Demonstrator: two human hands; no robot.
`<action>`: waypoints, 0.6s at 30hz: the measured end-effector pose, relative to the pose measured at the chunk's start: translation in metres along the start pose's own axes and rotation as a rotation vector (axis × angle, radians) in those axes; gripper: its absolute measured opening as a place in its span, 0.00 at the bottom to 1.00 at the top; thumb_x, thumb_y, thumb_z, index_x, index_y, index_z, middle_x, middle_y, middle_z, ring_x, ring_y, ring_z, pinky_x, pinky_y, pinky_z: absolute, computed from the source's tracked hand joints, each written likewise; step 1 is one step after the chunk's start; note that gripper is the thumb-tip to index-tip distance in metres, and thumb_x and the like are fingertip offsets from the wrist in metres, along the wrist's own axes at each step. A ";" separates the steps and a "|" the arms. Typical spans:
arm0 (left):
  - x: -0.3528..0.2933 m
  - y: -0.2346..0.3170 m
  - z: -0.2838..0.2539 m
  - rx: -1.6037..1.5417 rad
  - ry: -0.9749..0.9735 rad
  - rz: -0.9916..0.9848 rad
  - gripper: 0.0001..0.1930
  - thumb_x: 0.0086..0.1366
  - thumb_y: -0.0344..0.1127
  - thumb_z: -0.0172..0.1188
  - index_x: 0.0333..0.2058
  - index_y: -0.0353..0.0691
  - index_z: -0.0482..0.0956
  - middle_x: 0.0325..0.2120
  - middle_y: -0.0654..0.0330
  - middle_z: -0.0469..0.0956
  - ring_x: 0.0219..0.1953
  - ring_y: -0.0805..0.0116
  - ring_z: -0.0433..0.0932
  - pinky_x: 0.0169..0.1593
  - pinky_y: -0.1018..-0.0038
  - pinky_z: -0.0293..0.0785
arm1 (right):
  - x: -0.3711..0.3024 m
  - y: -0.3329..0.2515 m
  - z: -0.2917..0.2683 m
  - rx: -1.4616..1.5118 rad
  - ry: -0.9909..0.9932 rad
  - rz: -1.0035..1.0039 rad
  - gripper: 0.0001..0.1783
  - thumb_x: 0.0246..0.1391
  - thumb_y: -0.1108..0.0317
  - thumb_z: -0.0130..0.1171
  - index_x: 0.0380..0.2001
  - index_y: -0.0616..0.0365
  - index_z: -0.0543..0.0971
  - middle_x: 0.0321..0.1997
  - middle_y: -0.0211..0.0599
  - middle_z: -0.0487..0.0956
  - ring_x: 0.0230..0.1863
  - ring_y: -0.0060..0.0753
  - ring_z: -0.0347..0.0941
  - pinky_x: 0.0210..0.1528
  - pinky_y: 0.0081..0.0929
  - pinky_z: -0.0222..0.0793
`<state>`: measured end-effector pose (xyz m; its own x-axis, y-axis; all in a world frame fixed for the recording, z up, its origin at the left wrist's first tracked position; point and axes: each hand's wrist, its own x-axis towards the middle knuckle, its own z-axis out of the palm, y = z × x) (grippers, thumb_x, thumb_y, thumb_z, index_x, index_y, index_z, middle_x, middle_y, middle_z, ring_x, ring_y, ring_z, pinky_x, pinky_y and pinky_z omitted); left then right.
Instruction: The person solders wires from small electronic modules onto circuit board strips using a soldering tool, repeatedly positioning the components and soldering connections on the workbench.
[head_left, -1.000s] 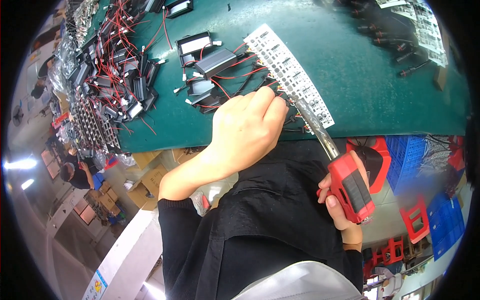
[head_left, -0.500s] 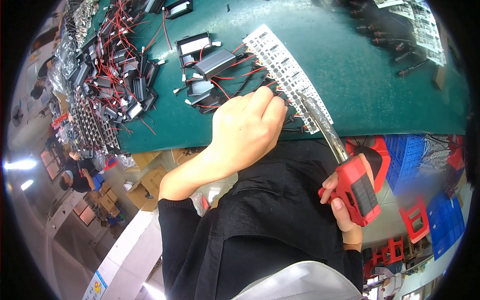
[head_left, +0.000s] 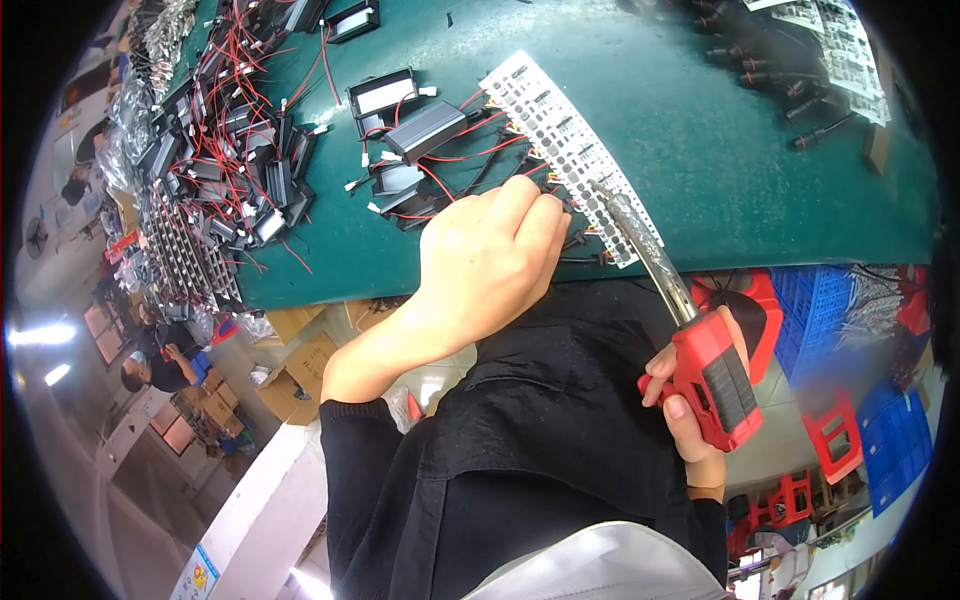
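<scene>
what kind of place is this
Probably an electronics assembly workshop: the right hand holds a red soldering gun at a white circuit-board panel, and black cases with red wires lie heaped on the green table.

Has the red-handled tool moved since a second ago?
Yes: the red-handled tool has shifted slightly to the right, judged against the white circuit board lying on the green table.
</scene>
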<state>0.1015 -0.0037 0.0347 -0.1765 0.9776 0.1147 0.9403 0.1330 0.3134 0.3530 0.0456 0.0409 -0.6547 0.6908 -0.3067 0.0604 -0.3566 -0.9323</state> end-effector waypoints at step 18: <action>0.000 -0.007 -0.020 -0.395 0.028 -0.219 0.10 0.55 0.22 0.62 0.36 0.38 0.79 0.27 0.61 0.76 0.27 0.73 0.76 0.30 0.79 0.71 | -0.002 0.000 0.004 0.071 0.016 0.018 0.42 0.49 0.70 0.59 0.63 0.71 0.51 0.34 0.45 0.78 0.25 0.28 0.75 0.31 0.24 0.73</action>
<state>0.0889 -0.0075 0.0510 -0.3714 0.9280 0.0293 0.6975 0.2580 0.6685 0.3515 0.0421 0.0424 -0.6421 0.6935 -0.3268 0.0183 -0.4123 -0.9109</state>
